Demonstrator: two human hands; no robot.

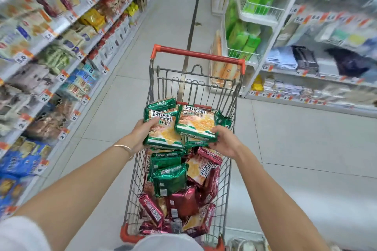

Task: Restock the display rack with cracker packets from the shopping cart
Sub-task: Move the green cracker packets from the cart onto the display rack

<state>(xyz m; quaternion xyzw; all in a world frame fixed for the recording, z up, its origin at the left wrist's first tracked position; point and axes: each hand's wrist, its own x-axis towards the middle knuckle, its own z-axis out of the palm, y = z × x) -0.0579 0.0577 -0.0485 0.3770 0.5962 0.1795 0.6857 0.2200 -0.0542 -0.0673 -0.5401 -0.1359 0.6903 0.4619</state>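
Filling the wire shopping cart (228, 179), red cracker packets (181, 201) lay nearest, with green cracker packets (169, 181) piled beyond. Above these, the left hand (140, 134) gripped one green packet (163, 130) by its left edge; the right hand (224, 142) pinched a second green packet (195, 122) overlapping it. Stocked shelves (61, 26) lined the aisle's left side.
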